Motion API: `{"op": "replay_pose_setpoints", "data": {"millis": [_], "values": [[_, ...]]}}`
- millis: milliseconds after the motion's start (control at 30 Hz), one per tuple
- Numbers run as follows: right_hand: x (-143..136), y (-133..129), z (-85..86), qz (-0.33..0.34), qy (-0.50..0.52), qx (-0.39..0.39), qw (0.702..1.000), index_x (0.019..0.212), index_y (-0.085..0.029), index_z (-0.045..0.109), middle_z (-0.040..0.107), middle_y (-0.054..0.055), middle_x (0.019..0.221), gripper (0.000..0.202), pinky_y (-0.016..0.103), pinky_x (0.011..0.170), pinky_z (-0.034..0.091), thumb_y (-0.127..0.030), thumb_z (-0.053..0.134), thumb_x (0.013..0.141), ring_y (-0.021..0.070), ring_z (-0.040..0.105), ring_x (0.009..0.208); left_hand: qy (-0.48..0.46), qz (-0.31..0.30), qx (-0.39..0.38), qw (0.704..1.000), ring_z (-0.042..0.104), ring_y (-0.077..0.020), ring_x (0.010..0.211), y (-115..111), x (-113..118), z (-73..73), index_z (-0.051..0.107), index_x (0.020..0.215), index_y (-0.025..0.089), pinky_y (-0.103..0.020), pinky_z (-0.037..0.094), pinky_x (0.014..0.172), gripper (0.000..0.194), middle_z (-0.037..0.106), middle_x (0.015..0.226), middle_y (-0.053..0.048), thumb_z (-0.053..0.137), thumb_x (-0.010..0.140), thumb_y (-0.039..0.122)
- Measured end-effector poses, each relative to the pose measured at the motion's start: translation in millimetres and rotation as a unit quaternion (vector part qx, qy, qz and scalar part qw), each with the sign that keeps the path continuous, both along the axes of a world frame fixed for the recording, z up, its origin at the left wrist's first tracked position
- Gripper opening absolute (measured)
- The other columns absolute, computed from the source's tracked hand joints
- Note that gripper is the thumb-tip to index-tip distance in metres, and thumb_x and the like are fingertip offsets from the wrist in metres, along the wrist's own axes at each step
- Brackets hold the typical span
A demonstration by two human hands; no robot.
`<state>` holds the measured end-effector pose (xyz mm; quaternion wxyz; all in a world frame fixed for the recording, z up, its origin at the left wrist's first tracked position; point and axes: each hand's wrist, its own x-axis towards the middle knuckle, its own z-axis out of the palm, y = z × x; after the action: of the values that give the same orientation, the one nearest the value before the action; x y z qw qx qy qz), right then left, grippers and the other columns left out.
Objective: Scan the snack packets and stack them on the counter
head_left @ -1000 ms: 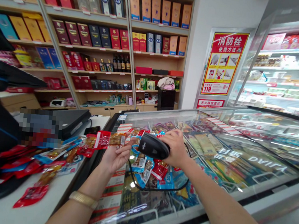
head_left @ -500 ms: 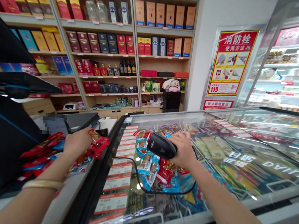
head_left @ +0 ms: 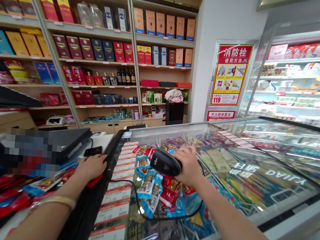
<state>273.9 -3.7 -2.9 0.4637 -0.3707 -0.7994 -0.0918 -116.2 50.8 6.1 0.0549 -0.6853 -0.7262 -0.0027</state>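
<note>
Scanner (head_left: 165, 163) is gripped in the right hand (head_left: 187, 165) — unclear what the left hand (head_left: 92, 167) holds.

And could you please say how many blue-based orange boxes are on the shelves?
8: six orange boxes in a row on the top right shelf, two at the right end of the shelf below; any behind would be hidden.

Right hand (head_left: 188, 164) gripping black scanner (head_left: 166, 162), left hand (head_left: 92, 166) over red packet (head_left: 95, 181), glass-topped freezer (head_left: 293, 221)

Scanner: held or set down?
Held: the right hand wraps round one end of the black scanner. Whether it touches the snack packets there, cannot tell.
</note>
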Motion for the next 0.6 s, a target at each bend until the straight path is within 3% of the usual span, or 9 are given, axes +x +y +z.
{"op": "replay_pose_setpoints", "data": {"millis": [267,433,500,600], "values": [[3,1,1.2,-0.018,0.002,-0.005,1.0,0.088,-0.021,0.068,0.071,0.002,0.08,0.028,0.041,0.093,0.026,-0.041,0.068,0.07,0.0194,0.057,0.087,-0.034,-0.055,0.022,0.998,0.055,-0.0374,0.131,-12,-30,-3.3,0.071,0.117,0.018,-0.058,0.033,0.112,0.052,0.063,0.136,-0.02,0.04,0.085,0.044],[2,2,-0.1,-0.015,0.013,0.003,1.0,0.087,-0.022,0.068,0.07,0.001,0.078,0.027,0.041,0.093,0.025,-0.041,0.069,0.068,0.0192,0.056,0.087,-0.073,-0.058,0.031,0.995,0.054,-0.0374,0.129,-16,-45,2.5,0.072,0.089,0.022,-0.058,0.03,0.113,0.026,0.073,0.117,-0.014,0.06,0.074,0.04],[3,2,-0.7,-0.018,0.008,0.005,1.0,0.089,-0.022,0.068,0.07,0.001,0.079,0.027,0.04,0.094,0.025,-0.04,0.069,0.068,0.0188,0.057,0.087,-0.099,-0.045,0.089,0.99,0.055,-0.0375,0.126,-19,-39,4.4,0.069,0.083,0.022,-0.059,0.029,0.113,0.021,0.075,0.109,-0.011,0.064,0.071,0.038],[3,3,-1.8,-0.027,-0.016,-0.006,1.0,0.092,-0.022,0.068,0.072,0.002,0.085,0.03,0.04,0.094,0.025,-0.039,0.07,0.068,0.0193,0.057,0.089,-0.143,-0.054,0.146,0.977,0.057,-0.039,0.124,-25,-6,3.0,0.071,0.096,0.02,-0.058,0.032,0.113,0.031,0.07,0.121,-0.016,0.061,0.074,0.04]]}}
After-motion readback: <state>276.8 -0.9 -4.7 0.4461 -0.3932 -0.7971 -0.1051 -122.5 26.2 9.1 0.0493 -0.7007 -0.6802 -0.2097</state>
